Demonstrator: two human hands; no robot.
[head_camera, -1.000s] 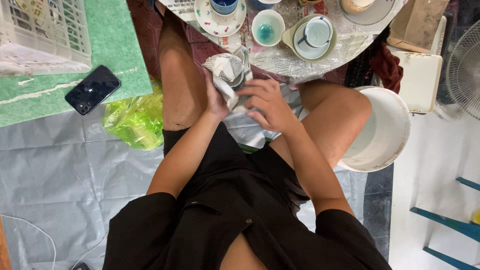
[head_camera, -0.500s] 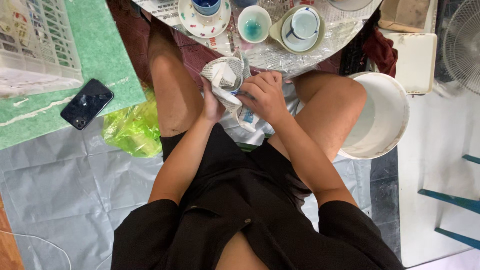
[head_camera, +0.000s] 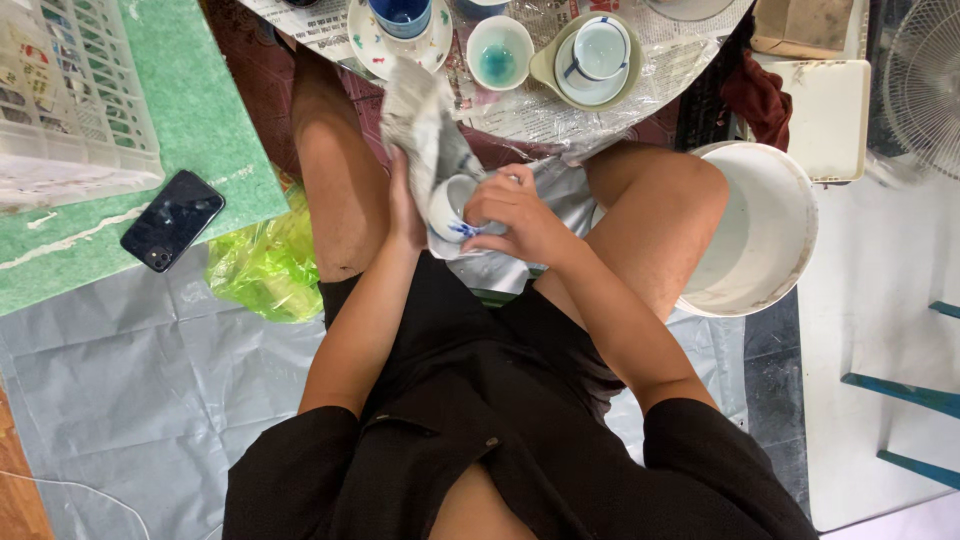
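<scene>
- Grey plastic sheeting (head_camera: 130, 370) covers the floor, with a green mat (head_camera: 215, 150) at upper left that carries a white crate (head_camera: 70, 100) and a dark phone (head_camera: 172, 220).
- Beside the left knee lies a crumpled yellow-green bag (head_camera: 268, 268); a white bucket (head_camera: 765, 235) stands just beside the right knee.
- Up ahead, a low table spread with newspaper (head_camera: 520, 110) holds a saucer with a blue cup (head_camera: 400, 25), a small cup glazed turquoise inside (head_camera: 499, 52), and a white cup on a greenish dish (head_camera: 597, 55).
- Between the knees, a small white cup with blue painting (head_camera: 450, 212) sits sandwiched between both hands.
- Left hand (head_camera: 405, 205) is pressed flat against the cup's far side, with crumpled newspaper wrap (head_camera: 425, 125) rising from it toward the table.
- Right hand (head_camera: 515, 210) curls around the cup from the other side, fingers bent over its rim.
</scene>
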